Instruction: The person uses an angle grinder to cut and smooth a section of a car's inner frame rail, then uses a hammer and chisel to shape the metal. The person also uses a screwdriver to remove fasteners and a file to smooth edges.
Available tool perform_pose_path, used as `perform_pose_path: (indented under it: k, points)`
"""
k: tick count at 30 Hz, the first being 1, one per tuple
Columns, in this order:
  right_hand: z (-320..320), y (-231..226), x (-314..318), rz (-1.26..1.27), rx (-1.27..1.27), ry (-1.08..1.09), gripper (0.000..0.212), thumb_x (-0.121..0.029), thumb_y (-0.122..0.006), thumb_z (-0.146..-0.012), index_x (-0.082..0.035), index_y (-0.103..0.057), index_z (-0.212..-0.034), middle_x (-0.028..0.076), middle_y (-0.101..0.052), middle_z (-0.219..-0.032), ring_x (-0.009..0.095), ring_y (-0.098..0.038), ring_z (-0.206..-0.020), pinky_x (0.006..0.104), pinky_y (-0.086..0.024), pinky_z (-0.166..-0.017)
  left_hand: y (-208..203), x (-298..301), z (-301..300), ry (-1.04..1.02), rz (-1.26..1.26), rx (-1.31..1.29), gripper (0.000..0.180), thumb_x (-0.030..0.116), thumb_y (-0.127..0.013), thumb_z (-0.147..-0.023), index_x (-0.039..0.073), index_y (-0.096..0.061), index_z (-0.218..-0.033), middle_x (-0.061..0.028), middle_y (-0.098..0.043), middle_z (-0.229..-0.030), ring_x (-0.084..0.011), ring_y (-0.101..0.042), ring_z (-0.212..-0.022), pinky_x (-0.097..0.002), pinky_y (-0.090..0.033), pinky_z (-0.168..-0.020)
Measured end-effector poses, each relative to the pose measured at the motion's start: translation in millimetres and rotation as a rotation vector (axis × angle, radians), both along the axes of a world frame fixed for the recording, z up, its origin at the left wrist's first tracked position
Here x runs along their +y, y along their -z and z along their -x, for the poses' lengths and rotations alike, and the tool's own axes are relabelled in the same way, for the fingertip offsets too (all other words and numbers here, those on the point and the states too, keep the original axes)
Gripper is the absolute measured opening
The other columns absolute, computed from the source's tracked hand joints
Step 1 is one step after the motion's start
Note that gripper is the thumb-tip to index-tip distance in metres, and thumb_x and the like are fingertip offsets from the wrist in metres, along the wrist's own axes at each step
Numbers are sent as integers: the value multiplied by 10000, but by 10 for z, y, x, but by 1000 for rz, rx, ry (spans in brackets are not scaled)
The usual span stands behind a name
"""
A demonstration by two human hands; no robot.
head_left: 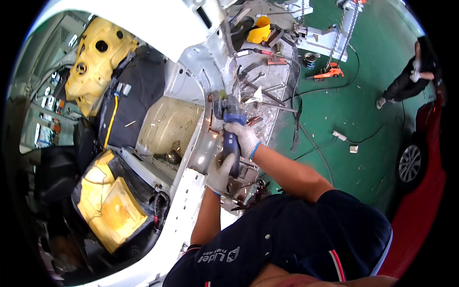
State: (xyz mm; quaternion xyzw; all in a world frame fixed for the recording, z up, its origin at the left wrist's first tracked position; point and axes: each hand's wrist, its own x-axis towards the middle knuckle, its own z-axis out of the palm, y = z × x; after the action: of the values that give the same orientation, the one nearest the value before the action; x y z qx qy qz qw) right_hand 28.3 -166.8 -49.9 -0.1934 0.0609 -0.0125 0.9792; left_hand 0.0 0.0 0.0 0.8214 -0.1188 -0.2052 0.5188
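Observation:
A blue angle grinder [231,142] is held in both my hands, its head against or close to the bare metal of a white car body's sill [193,191]. My left hand [219,174], in a white knitted glove, is wrapped round the rear of the grinder's body. Farther up, my right hand [245,139], gloved in white with a blue cuff, grips it just behind the head. Orange glowing specks show along the metal edge left of the tool. The disc's contact with the metal is hard to make out.
Left, inside the car body, lie a yellow foam-backed seat [114,205] and a yellow moulded panel [98,62]. Metal tools and scraps cover a grey platform [275,103] beyond my hands. Cables cross the green floor [330,115]. A person [416,76] stands near a red car [420,205].

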Motion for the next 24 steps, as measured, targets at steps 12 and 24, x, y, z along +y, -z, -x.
perform_pose_path:
  k: [12,24]
  points:
    - [1262,632,-601,283,296,-39,363,-191,-734,-923,-16,-632,-1224,112,-701,-983,255,-718,-848,401,-624,-784,1225,-463,1108,63,399,403,520,302,-721,-1028,-48,-578,-1384,-90,-704,-1094,-143,-676,-940,-308,-560,-843]
    - [806,463,-408,253,217,31,374,-183,-723,-927,-9,-594,-1232,148,-683,-1007,279,-710,-877,428,-623,-811,1029,-397,544,77,413,304,508,346,-740,-1022,-58,-612,-1302,-142,-729,-1104,-175,-666,-991,-349,-540,-908]
